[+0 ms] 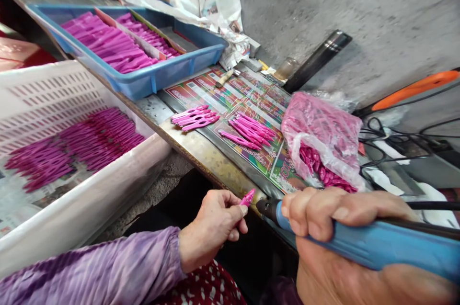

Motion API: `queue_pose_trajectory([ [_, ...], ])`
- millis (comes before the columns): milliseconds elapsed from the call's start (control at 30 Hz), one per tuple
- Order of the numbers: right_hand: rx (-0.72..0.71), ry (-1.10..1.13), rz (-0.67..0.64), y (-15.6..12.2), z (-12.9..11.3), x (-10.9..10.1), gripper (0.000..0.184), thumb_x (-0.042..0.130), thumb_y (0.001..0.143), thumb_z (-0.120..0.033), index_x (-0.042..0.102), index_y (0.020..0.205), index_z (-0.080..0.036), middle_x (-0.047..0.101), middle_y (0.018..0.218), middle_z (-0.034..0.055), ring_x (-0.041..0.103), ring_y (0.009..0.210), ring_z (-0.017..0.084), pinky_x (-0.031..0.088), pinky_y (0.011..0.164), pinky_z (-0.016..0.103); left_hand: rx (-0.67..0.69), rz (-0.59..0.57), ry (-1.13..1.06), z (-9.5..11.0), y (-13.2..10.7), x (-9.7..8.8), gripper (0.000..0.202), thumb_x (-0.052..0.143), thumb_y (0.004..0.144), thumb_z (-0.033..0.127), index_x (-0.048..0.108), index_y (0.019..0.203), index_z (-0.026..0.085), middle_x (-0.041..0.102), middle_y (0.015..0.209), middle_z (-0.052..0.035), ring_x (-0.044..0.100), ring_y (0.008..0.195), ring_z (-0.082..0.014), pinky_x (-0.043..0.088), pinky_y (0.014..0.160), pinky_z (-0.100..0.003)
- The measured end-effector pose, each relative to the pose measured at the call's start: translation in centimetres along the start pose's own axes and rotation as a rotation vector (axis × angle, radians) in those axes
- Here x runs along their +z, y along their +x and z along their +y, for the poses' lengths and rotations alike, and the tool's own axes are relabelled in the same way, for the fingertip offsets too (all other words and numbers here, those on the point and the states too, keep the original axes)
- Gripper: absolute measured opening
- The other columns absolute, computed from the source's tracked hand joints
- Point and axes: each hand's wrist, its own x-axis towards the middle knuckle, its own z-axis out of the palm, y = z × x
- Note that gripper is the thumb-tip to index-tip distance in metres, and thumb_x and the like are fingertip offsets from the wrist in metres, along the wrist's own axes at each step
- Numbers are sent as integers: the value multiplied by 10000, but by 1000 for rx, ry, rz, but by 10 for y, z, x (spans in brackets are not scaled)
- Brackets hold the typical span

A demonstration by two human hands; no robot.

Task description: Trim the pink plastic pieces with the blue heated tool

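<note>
My left hand (212, 223) pinches a small magenta plastic piece (247, 197) between thumb and fingers, and most of the piece is hidden in my grip. My right hand (323, 214) is wrapped around a blue handheld rotary tool (377, 242) with a black nose and a dark cord. The tool's tip (262, 206) sits just beside the magenta piece, and I cannot tell whether they touch. Both hands are at the front edge of a worn metal-topped bench (201, 147).
A blue tray (151, 77) of magenta pieces stands on the bench, and a white slotted crate (53, 94) holding more lies at left. Small piles rest on a printed sheet (230, 99). A plastic bag of pieces (319, 137), cables and a concrete wall lie beyond.
</note>
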Motion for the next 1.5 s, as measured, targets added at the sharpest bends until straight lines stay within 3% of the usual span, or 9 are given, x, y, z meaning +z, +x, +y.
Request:
queue_pose_trajectory([
  [300, 60, -26, 80, -2, -5, 3, 453, 695, 860, -661, 555, 782, -237, 495, 560, -76, 429, 476, 113, 412, 522, 303, -2, -12, -10, -2, 0, -1, 176, 665, 878, 163, 558, 738, 145, 569, 476, 41, 372, 342, -26, 223, 387, -157],
  [433, 77, -26, 100, -2, -6, 4, 460, 699, 850, -671, 556, 786, -239, 501, 564, -75, 438, 481, 120, 414, 526, 308, -1, -19, -16, -3, 0, -2, 163, 606, 907, 130, 560, 751, 145, 568, 477, 40, 370, 347, -28, 219, 391, -159],
  [867, 53, -127, 169, -3, -13, -6, 353, 640, 923, -564, 573, 782, -247, 509, 560, -72, 453, 470, 138, 428, 516, 349, -24, -15, 51, 0, -5, -3, 158, 657, 895, 194, 545, 789, 161, 584, 516, 43, 386, 353, -26, 200, 383, -151],
  [1000, 57, -106, 159, -4, -14, -4, 399, 687, 887, -594, 578, 758, -232, 509, 548, -71, 456, 458, 126, 429, 500, 322, 7, -27, 110, -4, -6, -7, 160, 658, 904, 284, 566, 872, 158, 584, 522, 42, 410, 361, -39, 230, 384, -150],
  [1167, 69, -72, 135, -10, -13, -8, 479, 724, 821, -675, 573, 772, -223, 521, 558, -70, 468, 470, 119, 445, 505, 301, 51, -56, 111, -4, -7, -10, 275, 685, 880, 407, 565, 843, 163, 553, 490, 53, 377, 349, -35, 247, 379, -151],
  [1367, 73, -54, 147, -14, -13, -10, 473, 734, 813, -675, 585, 792, -227, 531, 559, -69, 461, 478, 119, 431, 510, 290, 85, -51, 144, -3, -9, -11, 288, 730, 799, 399, 577, 746, 161, 558, 488, 37, 373, 345, -35, 242, 364, -159],
  [1500, 45, -63, 181, -16, -15, -7, 409, 707, 867, -624, 587, 814, -237, 530, 575, -68, 472, 482, 130, 441, 520, 315, 195, -27, 207, -5, -7, -13, 248, 722, 756, 375, 618, 749, 150, 551, 473, 32, 395, 360, -44, 261, 372, -157],
])
